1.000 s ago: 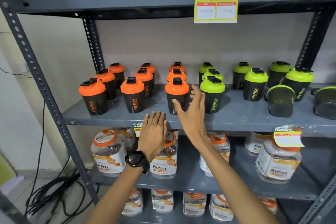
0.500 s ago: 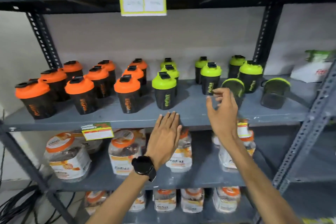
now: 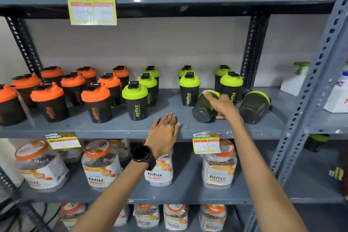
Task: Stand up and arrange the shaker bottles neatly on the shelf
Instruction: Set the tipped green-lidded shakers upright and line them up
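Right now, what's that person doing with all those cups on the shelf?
Someone is tidying shaker bottles. The right hand is closing on a tipped-over green-lidded bottle that lies on its side on the grey shelf. The left hand rests flat on the shelf's front edge. A second tipped bottle waits beside it; the rest stand upright.

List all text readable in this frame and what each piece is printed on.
"fitfizz": green-lidded shaker bottle, orange-lidded shaker bottle, and jars below.
"SUPER MARKET": top price tag; its handwritten numbers are too blurred to read.
"SUPER MARKET", "200": right price tag; second number unclear.
"SUPER MARKET": left price tag; numbers blurred.
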Motion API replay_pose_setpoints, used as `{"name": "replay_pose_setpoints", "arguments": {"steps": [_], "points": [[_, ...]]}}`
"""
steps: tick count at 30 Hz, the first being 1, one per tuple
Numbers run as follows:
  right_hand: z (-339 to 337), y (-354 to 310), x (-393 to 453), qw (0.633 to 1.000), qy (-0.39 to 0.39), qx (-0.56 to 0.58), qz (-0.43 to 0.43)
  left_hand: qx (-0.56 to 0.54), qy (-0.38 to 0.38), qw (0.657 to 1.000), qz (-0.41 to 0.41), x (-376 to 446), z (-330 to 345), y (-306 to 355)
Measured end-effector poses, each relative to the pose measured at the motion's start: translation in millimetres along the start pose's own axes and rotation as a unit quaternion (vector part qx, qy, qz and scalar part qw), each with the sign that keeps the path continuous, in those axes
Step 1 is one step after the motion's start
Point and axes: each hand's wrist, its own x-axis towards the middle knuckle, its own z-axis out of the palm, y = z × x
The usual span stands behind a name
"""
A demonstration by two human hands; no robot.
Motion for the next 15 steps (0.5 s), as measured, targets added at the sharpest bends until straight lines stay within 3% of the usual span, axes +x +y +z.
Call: {"name": "replay_pose_setpoints", "arguments": {"steps": [10, 15], "points": [[1.1, 24.5, -4.7, 0.993, 0.010, 0.116, -0.005, -0.024, -0.030, 0.999, -0.020, 4.9, 1.0, -1.4], [8.1, 16.5, -41.9, 0.987, 0.102, 0.071, -0.106, -0.010, -0.018, 1.000, -0.015, 3.8, 3.4, -0.3]]}}
